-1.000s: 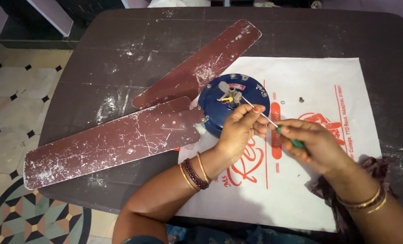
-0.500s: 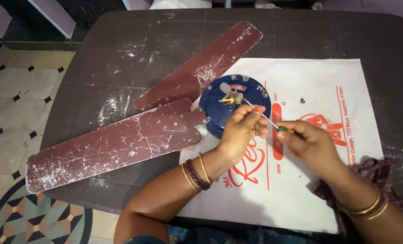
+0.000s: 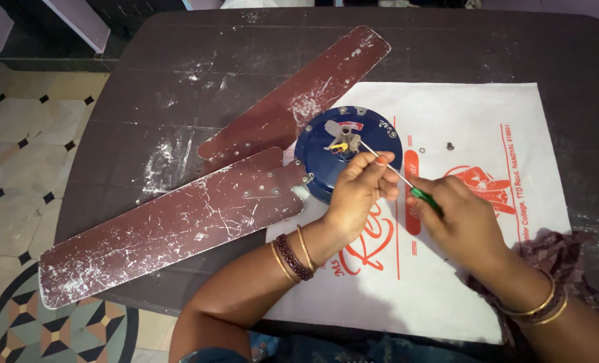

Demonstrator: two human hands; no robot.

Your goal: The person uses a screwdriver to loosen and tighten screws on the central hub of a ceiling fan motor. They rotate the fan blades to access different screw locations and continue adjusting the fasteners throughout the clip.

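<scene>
Head view is showing a ceiling fan lying on a dark table (image 3: 514, 47), its round blue motor housing (image 3: 348, 158) resting on the edge of a white printed sheet (image 3: 488, 282). Two maroon blades (image 3: 178, 225), scratched and dusted with white, are sticking out to the left across the bare tabletop. The housing looks like a heavy, rigid metal body that is sitting firmly under its own weight; the long flat blades look stiff but thin, so the rim of the housing seems the safer place to grip than a blade tip. Small wires, yellow and red, are showing at the hub (image 3: 343, 142) and appear delicate.

A slim screwdriver (image 3: 397, 176) with a green handle is running from the hub down to the right, its tip at the centre of the housing. The left hand (image 3: 356, 195) is curling closed, pinching the bare metal shaft near the tip between thumb and fingers, with its heel beside the housing rim. The right hand (image 3: 464, 222) is wrapping shut around the green handle, over the sheet.

A tiny screw (image 3: 450, 145) and a small washer (image 3: 422, 150) are lying loose on the sheet, right of the housing.
</scene>
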